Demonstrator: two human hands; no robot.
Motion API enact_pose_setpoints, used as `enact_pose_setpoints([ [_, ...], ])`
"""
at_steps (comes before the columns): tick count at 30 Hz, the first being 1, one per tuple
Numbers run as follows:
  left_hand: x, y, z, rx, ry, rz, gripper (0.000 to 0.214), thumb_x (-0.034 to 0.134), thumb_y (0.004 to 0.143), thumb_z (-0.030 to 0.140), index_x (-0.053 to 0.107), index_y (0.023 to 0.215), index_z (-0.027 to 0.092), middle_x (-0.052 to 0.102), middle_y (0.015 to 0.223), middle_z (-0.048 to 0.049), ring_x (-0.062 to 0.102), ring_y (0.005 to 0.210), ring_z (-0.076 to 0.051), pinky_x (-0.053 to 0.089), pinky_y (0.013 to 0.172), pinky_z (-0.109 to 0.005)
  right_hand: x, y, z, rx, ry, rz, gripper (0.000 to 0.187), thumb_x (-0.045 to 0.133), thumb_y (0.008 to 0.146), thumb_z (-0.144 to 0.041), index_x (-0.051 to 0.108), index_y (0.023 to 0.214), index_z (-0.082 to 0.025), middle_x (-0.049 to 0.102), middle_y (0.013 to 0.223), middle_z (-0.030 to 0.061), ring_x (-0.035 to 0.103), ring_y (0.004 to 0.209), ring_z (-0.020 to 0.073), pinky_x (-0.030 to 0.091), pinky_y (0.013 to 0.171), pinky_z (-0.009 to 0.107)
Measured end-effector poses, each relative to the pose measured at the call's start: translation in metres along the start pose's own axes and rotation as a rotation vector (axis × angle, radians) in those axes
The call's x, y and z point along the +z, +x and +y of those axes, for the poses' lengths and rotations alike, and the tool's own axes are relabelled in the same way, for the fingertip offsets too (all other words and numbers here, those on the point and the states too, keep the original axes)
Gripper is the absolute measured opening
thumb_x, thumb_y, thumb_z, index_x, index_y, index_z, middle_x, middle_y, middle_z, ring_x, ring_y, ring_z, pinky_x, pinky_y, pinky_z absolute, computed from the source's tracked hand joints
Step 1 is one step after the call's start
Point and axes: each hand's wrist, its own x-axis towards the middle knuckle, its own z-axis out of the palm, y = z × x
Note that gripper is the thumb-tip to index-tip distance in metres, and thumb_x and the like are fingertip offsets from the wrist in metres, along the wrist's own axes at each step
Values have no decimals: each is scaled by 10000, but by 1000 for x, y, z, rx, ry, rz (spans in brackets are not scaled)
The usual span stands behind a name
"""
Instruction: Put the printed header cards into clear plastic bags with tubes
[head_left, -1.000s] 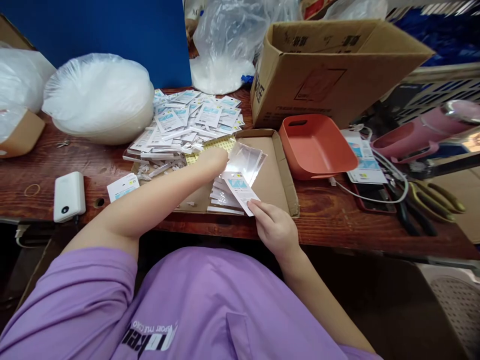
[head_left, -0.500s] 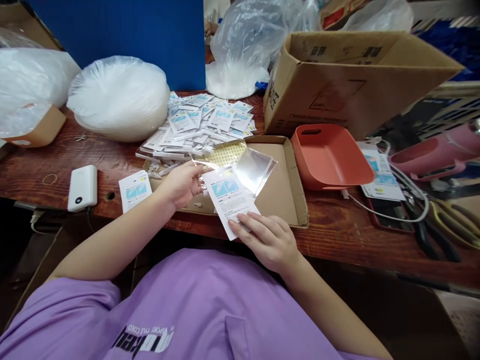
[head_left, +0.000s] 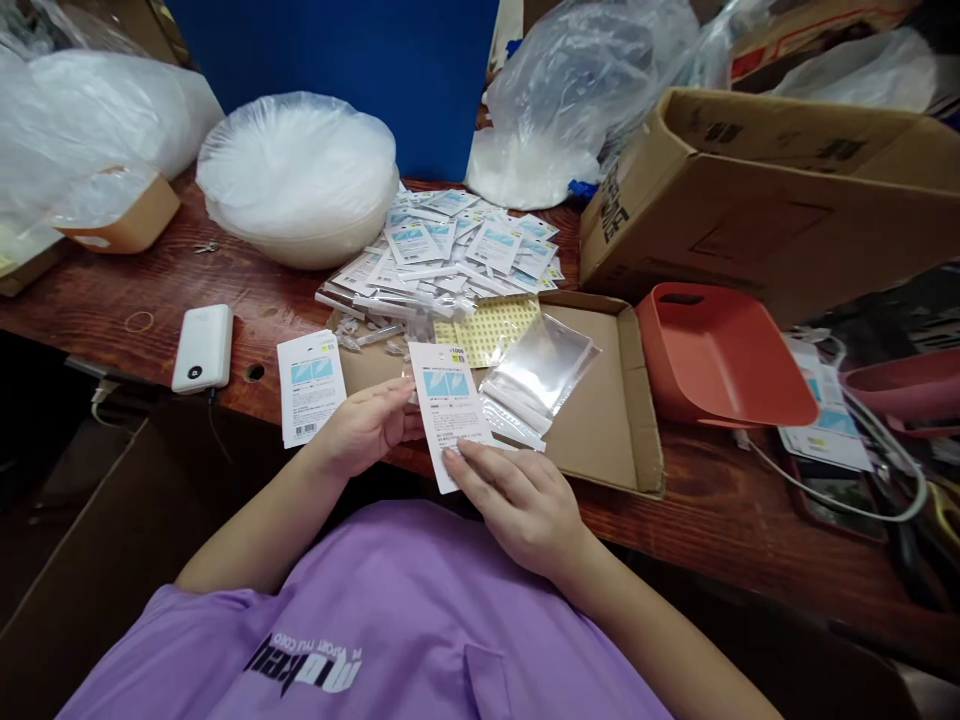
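A white printed card (head_left: pixel 454 405) with two blue pictures stands tilted in front of me. My right hand (head_left: pixel 521 490) grips its lower right part, thumb and fingers closed on it. At the card's left edge is my left hand (head_left: pixel 371 425), its fingers curled and pressed together; something small and clear seems to show at the fingertips, but I cannot make it out. Behind the card lie clear plastic sleeves (head_left: pixel 551 365) and a sheet of yellow stickers (head_left: pixel 491 328), both in a shallow cardboard tray (head_left: pixel 622 400). Left of my left hand rests a stack of similar cards (head_left: pixel 307 385).
A heap of packed cards (head_left: pixel 465 240) lies behind the tray, with small clear parts (head_left: pixel 371 335) before it. An orange-red bin (head_left: pixel 724 365) and a large carton (head_left: pixel 765 210) stand right. Left are a plastic-covered bowl (head_left: pixel 300 190) and a white power bank (head_left: pixel 204 348).
The view has turned, so the table things appear further right. My left hand has drawn back from the sleeves and come lower beside the card. My right hand keeps hold of the card.
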Motion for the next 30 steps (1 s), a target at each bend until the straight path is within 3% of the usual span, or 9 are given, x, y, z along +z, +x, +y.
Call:
enact_pose_setpoints([
  [8, -12, -5, -11, 139, 8, 51, 245, 563, 875, 286, 665, 1070, 179, 701, 1090, -71, 646, 1038, -223, 480, 951, -377, -1, 25, -6, -54, -37, -44, 351, 416, 908, -134, 602, 1206, -160, 688, 1142, 52, 617, 893, 159, 459, 747, 293],
  [14, -16, -9, -16, 200, -146, 65, 244, 563, 849, 245, 670, 1060, 185, 718, 1031, -61, 658, 1009, -215, 497, 920, -362, -3, 34, -4, -53, -49, -58, 340, 430, 916, -150, 598, 1210, -181, 684, 1153, 47, 609, 921, 158, 459, 782, 284],
  [20, -18, -8, -36, 194, -52, 80, 281, 661, 802, 285, 658, 1066, 192, 702, 1084, -61, 610, 1107, -225, 430, 1018, -379, 19, 41, -3, -60, -91, -105, 344, 475, 910, -145, 579, 1238, -149, 663, 1193, 59, 618, 925, 170, 467, 760, 297],
  [24, -21, -5, -40, 220, 43, 162, 333, 756, 702, 204, 661, 1020, 181, 704, 1071, -52, 608, 1100, -224, 425, 1023, -371, 39, 46, 3, -81, 84, -96, 396, 506, 914, -183, 508, 1307, -137, 674, 1162, 87, 612, 1035, 200, 498, 866, 328],
  [27, -22, -7, -35, 217, 13, 151, 386, 737, 726, 211, 636, 1097, 192, 680, 1135, -59, 605, 1107, -224, 443, 1010, -370, 51, 44, 4, 42, 258, -63, 432, 537, 900, -217, 487, 1329, -209, 622, 1233, 108, 543, 1186, 244, 484, 968, 399],
  [30, -21, -13, -31, 162, 42, 70, 501, 714, 760, 264, 569, 1235, 203, 662, 1172, -78, 632, 1066, -228, 479, 977, -370, 60, 39, 3, 379, 417, -23, 565, 570, 879, -312, 369, 1406, -288, 439, 1410, 138, 387, 1337, 293, 406, 1048, 521],
])
